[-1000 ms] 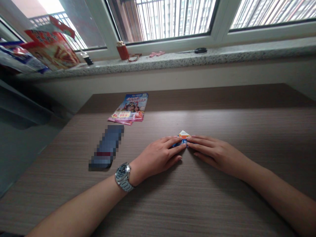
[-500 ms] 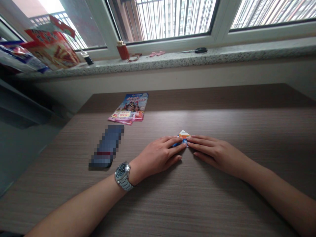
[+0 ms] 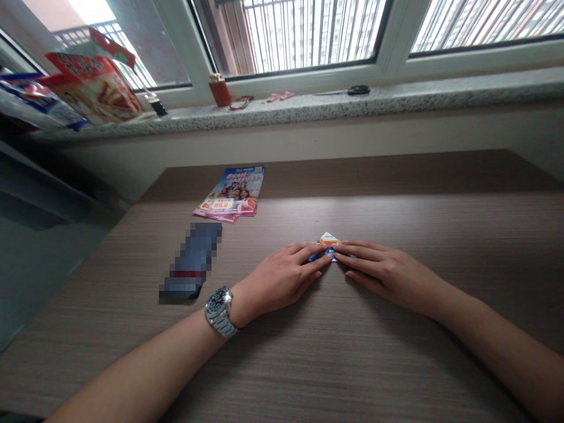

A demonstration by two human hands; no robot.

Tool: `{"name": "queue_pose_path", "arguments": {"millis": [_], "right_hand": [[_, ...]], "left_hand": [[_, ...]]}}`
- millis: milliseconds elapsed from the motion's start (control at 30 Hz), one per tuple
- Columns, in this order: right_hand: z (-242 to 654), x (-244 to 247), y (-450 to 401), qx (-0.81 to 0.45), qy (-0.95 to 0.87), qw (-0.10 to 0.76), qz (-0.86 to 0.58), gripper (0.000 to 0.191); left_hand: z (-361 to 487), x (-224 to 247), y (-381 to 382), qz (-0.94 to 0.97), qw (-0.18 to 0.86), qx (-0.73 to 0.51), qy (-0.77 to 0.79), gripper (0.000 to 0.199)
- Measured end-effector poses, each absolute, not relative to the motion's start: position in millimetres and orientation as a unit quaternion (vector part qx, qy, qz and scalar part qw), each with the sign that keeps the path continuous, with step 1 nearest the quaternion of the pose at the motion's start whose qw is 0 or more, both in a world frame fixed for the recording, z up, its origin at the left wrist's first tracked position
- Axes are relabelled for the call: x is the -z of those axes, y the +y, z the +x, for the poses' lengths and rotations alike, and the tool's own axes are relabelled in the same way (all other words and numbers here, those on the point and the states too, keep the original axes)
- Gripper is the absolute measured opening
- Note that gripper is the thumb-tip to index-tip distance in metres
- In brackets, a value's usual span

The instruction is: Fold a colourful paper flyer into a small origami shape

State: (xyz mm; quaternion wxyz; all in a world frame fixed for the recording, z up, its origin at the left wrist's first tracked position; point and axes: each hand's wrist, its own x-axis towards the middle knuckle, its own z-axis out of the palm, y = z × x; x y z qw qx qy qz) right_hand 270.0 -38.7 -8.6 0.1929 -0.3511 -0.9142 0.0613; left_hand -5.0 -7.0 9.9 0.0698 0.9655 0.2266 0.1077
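A small piece of folded paper (image 3: pixel 328 239), white, orange and blue with a pointed top, lies flat on the wooden table (image 3: pixel 282 364). My left hand (image 3: pixel 286 276), with a metal watch (image 3: pixel 219 311) on its wrist, rests its outstretched fingertips on the paper's left part. From the other side my right hand (image 3: pixel 383 267) lays its straight fingers on the right part. Both hands press from above, and their fingertips nearly meet at the middle. Much of the paper is hidden under the fingers.
Printed flyers (image 3: pixel 233 194) lie at the back left, with a blurred-out dark phone-like object (image 3: pixel 191 264) nearer to me. On the stone windowsill (image 3: pixel 282 111) are snack bags (image 3: pixel 97 88), a red lighter-like item (image 3: pixel 219 91) and scissors (image 3: pixel 358 90).
Almost nothing differs. My left thumb has drawn slightly closer under the fingers; the paper and my right hand keep their places.
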Motion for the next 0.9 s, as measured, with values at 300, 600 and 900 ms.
{"name": "queue_pose_path", "arguments": {"millis": [300,600,900], "right_hand": [[271.6,8.8,-37.6,-0.046,-0.919,0.182,-0.348,0.04],[273.5,13.7,-36.1,-0.041,-0.918,0.176,-0.354,0.041],[273.8,13.2,-35.4,-0.037,-0.916,0.172,-0.361,0.041]], "left_hand": [[-6.6,-8.3,-5.9,0.964,0.078,-0.115,0.228,0.043],[-4.7,-8.2,-7.5,0.965,0.054,-0.107,0.233,0.042],[-4.4,-9.6,-8.8,0.967,0.044,-0.098,0.233,0.044]]}}
